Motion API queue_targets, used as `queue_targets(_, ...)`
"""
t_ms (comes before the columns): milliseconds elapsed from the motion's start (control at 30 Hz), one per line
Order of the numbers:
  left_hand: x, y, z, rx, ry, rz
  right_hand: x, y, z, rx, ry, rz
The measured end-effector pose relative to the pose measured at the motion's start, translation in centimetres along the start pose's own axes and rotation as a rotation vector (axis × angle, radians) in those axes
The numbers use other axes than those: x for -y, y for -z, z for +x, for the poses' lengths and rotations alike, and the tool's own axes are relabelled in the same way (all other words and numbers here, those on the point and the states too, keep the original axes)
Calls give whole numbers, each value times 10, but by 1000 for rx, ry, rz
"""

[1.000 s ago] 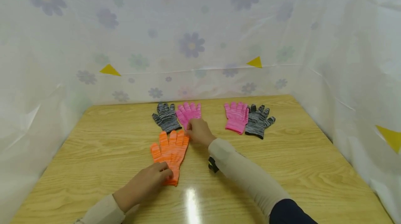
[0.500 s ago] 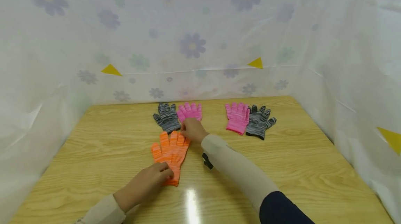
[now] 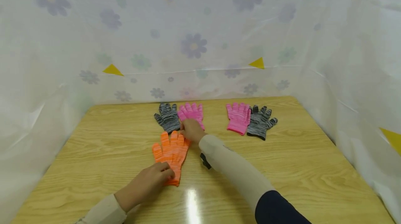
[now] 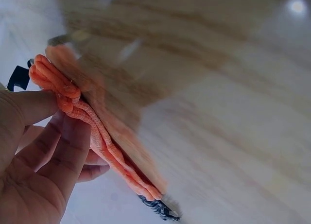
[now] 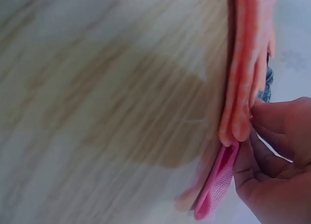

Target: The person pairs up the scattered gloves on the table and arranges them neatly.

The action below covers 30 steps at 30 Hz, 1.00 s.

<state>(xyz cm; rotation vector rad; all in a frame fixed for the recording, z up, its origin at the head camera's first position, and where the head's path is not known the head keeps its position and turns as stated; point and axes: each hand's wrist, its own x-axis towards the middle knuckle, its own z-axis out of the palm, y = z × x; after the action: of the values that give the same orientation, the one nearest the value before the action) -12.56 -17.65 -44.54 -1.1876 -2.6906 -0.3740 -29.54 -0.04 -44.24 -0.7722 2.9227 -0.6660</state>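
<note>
An orange knitted glove [image 3: 170,151] lies flat on the wooden table, its fingers pointing away and its cuff towards me. At the cuff, my left hand [image 3: 147,184] pinches the knit between thumb and fingers; the left wrist view shows its thumb against the orange folds [image 4: 114,156]. My right hand [image 3: 192,130] pinches the orange glove near its fingertips [image 5: 240,129]. Just beyond that hand is a pink glove [image 3: 191,112], its cuff partly hidden in the head view. The pink cuff [image 5: 216,190] shows below the orange fingertips in the right wrist view.
A grey-black glove [image 3: 168,118] touches the pink one at the back left. Farther right lie another pink glove [image 3: 238,118] and another grey-black glove [image 3: 261,123], side by side. White flowered sheeting [image 3: 194,25] encloses the table's back and sides.
My right hand has shifted a little left along the orange glove's fingertips. The left hand stays at the cuff, and the gloves lie almost as before.
</note>
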Motion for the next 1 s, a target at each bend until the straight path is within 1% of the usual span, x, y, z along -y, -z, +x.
queue_targets(133, -1, 1, 0, 12, 9, 5, -1, 2, -1, 5, -2, 50)
queue_targets(267, -1, 1, 1, 8, 13, 4, -1, 5, -1, 19, 1, 63)
queue_targets(433, -1, 0, 0, -11, 13, 4, -4, 4, 1, 46, 12, 26)
queue_targets(533, -1, -1, 0, -24, 6, 10, -5, 3, 2, 51, 12, -17)
queue_targets(667, -2, -1, 0, -49, -12, 20, -5, 3, 2, 2, 8, -101)
queue_targets(767, -2, 0, 1, -56, -16, 21, -3, 3, 2, -22, 12, -122)
queue_targets(867, -2, 0, 1, -42, -4, 24, -2, 4, 1, 10, 4, -74)
queue_targets(1000, -2, 0, 1, -18, 17, 39, -3, 5, 2, 55, -19, 32)
